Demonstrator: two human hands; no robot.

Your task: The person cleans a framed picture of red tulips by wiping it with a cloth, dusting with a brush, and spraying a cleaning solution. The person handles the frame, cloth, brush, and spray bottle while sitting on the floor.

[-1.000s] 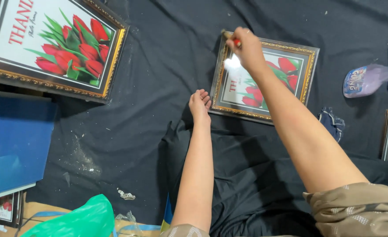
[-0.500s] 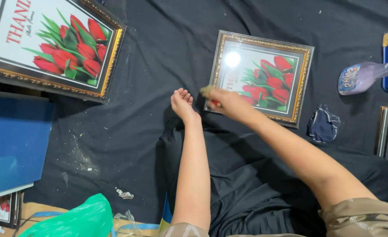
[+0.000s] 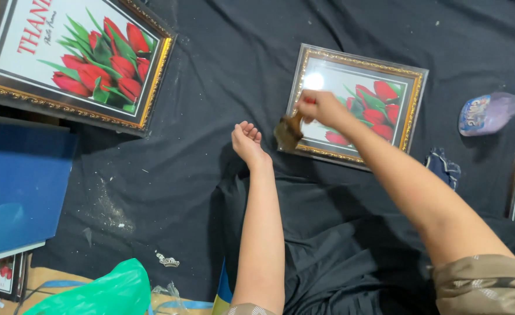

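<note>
Head view shows my right hand (image 3: pixel 321 107) closed around a small red-handled brush with brown bristles (image 3: pixel 289 129), bristles hanging down-left of the hand over the lower-left corner of a small gold-edged picture frame with red tulips (image 3: pixel 380 87) on black cloth (image 3: pixel 222 70). Light strokes running along the moulding would suit best, I judge. Brush axis slants from hand toward my loosely curled, empty left hand (image 3: pixel 247 140), resting just left. Frame's long side tilts slightly.
</note>
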